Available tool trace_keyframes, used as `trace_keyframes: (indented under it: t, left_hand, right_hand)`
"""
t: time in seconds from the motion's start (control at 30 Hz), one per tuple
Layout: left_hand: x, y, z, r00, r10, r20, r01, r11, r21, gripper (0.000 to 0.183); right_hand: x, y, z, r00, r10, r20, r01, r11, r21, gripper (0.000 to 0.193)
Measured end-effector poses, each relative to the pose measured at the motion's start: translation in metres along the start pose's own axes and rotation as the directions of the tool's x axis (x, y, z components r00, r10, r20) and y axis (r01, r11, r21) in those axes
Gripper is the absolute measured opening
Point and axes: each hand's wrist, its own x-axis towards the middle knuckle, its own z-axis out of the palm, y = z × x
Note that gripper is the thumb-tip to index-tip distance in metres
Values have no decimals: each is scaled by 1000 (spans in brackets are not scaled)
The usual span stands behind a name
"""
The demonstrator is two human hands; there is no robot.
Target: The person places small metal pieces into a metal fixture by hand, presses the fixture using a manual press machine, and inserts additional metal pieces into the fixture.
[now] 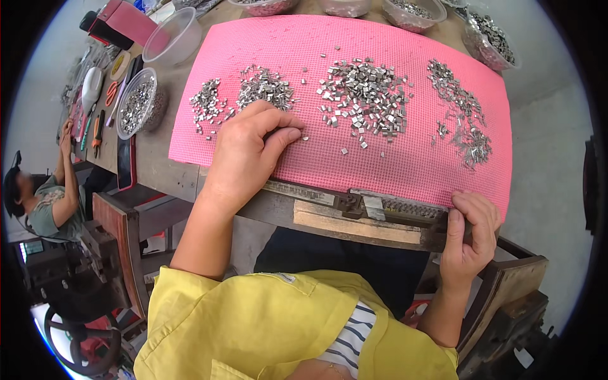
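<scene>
Over the pink textured mat [392,168], my left hand [247,149] is closed in a pinch. Whatever lies between its fingertips is too small to make out; a tiny metal piece [305,139] rests beside them. Along the mat's near edge runs a long dark metal rail [399,208], its right part lined with small pieces in a row. At the rail's right end my right hand [472,234] has its fingers curled, thumb and forefinger against that end. Beyond lie piles of small silvery metal pieces: a big middle one [367,95], two on the left [266,87], and a scattered one [459,95] on the right.
Clear plastic tubs of metal pieces [140,104] stand left and along the far side [491,41]. An open clear tub [171,38], a pink container [133,22], orange scissors [111,93] and a phone [126,161] are on the left. Another person [57,196] sits at far left.
</scene>
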Motion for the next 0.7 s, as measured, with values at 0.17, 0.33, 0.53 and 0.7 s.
trace_keyframes:
  t: [0.17, 0.33, 0.53, 0.7]
  left_hand:
    - [-4, 1, 1, 1000, -4, 12, 4, 1000, -16, 11]
    - [-5, 7, 11, 987, 158, 4, -158, 985, 65, 12]
    - [-17, 5, 16, 975, 220, -41, -220, 975, 7, 15]
    - [-27, -21, -18, 976, 112, -185, -133, 986, -103, 18]
  right_hand:
    - [0, -1, 3, 1000, -6, 21, 6, 1000, 4, 16]
    - [-3, -2, -5, 999, 17, 43, -14, 997, -76, 18]
    - [7, -13, 0, 995, -31, 90, 38, 996, -84, 16]
    - [24, -37, 11, 982, -72, 173, 102, 980, -173, 16]
